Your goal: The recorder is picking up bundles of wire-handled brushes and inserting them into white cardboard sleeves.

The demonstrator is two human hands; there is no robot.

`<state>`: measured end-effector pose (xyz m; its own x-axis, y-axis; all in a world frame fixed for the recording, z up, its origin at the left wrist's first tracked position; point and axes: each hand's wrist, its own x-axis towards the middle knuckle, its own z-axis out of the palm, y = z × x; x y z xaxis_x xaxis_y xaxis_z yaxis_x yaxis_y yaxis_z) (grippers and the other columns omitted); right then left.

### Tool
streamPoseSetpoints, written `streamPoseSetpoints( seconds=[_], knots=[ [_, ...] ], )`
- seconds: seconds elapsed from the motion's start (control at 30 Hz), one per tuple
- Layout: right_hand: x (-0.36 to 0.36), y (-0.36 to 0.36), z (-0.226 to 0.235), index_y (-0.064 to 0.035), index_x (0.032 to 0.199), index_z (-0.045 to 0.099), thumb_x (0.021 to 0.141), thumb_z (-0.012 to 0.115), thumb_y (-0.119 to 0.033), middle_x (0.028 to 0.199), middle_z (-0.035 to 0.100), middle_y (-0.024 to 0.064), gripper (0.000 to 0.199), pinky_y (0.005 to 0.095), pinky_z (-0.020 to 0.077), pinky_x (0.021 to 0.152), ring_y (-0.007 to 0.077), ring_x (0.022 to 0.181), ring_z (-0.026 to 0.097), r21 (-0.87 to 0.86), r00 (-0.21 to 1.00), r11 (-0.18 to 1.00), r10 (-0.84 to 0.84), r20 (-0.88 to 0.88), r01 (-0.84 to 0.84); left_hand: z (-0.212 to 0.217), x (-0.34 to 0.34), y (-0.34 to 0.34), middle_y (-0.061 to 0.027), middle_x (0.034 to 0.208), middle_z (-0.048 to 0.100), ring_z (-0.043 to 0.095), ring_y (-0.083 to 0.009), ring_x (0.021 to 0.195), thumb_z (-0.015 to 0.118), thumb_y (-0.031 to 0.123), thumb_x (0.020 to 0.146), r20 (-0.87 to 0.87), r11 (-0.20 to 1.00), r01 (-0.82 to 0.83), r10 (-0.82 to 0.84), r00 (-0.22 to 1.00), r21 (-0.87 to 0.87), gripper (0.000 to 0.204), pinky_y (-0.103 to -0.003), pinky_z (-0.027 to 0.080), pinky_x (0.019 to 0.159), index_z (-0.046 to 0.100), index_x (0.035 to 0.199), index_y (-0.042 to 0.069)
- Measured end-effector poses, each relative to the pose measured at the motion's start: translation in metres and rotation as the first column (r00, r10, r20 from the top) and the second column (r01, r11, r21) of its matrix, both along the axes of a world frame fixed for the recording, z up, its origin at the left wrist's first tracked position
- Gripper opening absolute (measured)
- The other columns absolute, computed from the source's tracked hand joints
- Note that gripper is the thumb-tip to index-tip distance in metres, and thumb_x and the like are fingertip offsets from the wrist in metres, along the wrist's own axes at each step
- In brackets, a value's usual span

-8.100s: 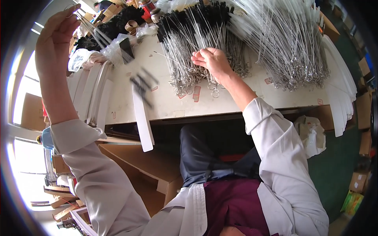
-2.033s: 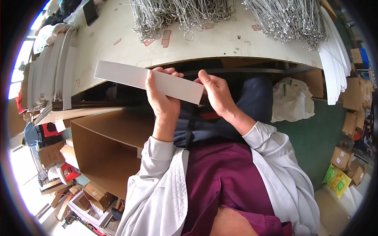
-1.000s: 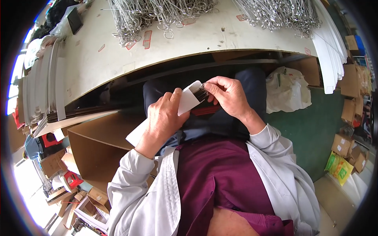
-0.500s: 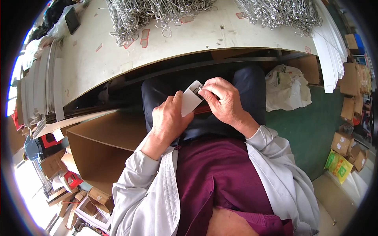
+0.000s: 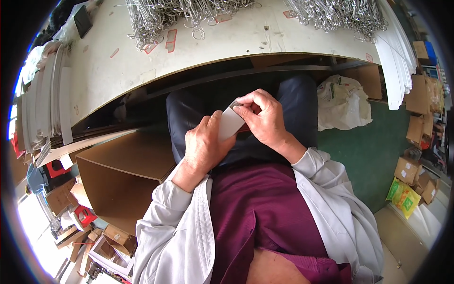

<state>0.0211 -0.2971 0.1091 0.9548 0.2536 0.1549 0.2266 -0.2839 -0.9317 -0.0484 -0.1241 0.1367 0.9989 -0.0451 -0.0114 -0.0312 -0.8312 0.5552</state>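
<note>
A slim white carton (image 5: 230, 124) lies tilted above my lap, its upper end pointing away and to the right. My left hand (image 5: 202, 143) is wrapped around its lower part. At the carton's upper end my right hand (image 5: 265, 116) is closed, thumb and fingertips pinched against the opening. A bit of shiny grey metal (image 5: 236, 103) shows there, mostly covered by the fingers; its shape is too small to make out.
Ahead stands a white tabletop (image 5: 189, 57) with heaps of looped metal wire pieces (image 5: 191, 14) at its far side. White strips (image 5: 395, 61) hang over its right end. An open cardboard box (image 5: 120, 175) is at my left, a white plastic bag (image 5: 343, 102) by my right knee.
My right fingertips have pressed closer onto the carton's upper end. Less of the metal there shows now. My left hand keeps its hold.
</note>
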Motion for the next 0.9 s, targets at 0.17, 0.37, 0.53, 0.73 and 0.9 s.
streamPoseSetpoints(
  seconds=[0.17,0.37,0.53,0.73,0.9],
  knots=[
    [-0.001,0.002,-0.002,-0.0034,0.094,0.073,0.085,0.078,-0.005,0.094,0.068,0.0062,0.01,0.0341,0.0528,0.076,0.0212,0.086,0.063,-0.085,0.966,0.996,0.04,0.254,-0.019,-0.007,0.001,-0.002,-0.017,0.092,0.07,0.072,-0.0353,0.08,0.085,0.025,0.073,0.087,0.999,-0.018,0.022,0.996,-0.049,0.056,-0.044,0.061,0.068,0.062,0.117,-0.001],
    [-0.007,-0.004,-0.005,-0.002,0.115,0.073,0.095,0.072,-0.019,0.134,0.062,0.0166,0.027,0.0409,0.0486,0.102,0.034,0.123,0.058,-0.097,0.961,0.97,0.234,0.146,-0.221,-0.015,-0.003,-0.002,-0.0225,0.102,0.071,0.073,-0.037,0.091,0.086,0.019,0.073,0.01,0.98,-0.094,0.097,0.995,-0.173,0.055,-0.041,0.059,0.08,0.065,0.119,-0.003],
    [-0.012,-0.009,-0.004,-0.0022,0.122,0.071,0.096,0.071,-0.023,0.134,0.063,0.0206,0.033,0.0418,0.0487,0.105,0.0365,0.124,0.061,0.119,0.96,0.963,0.256,-0.112,-0.243,-0.022,-0.003,0.002,-0.0211,0.1,0.072,0.073,-0.0385,0.089,0.085,0.022,0.074,0.043,0.972,-0.053,0.065,0.997,-0.23,0.057,-0.044,0.061,0.077,0.063,0.121,0.0],
    [-0.012,-0.015,-0.001,0.0008,0.123,0.069,0.1,0.066,-0.021,0.124,0.069,0.0209,0.032,0.0367,0.0539,0.096,0.0277,0.115,0.068,-0.008,0.96,0.961,0.275,-0.053,-0.276,-0.014,-0.001,-0.003,-0.0218,0.106,0.072,0.073,-0.0373,0.096,0.085,0.017,0.075,-0.012,0.942,-0.106,0.108,0.994,-0.319,0.059,-0.043,0.061,0.08,0.061,0.127,0.002],
    [-0.012,-0.021,0.0,0.0018,0.136,0.061,0.107,0.052,-0.015,0.109,0.073,0.0157,0.035,0.0326,0.0566,0.087,0.019,0.097,0.071,0.352,0.765,0.868,0.481,-0.429,-0.349,-0.012,0.001,-0.003,-0.0209,0.108,0.072,0.073,-0.0366,0.096,0.087,0.018,0.075,-0.042,0.929,-0.093,0.084,0.996,-0.358,0.066,-0.042,0.061,0.079,0.058,0.132,0.006]
  ],
)
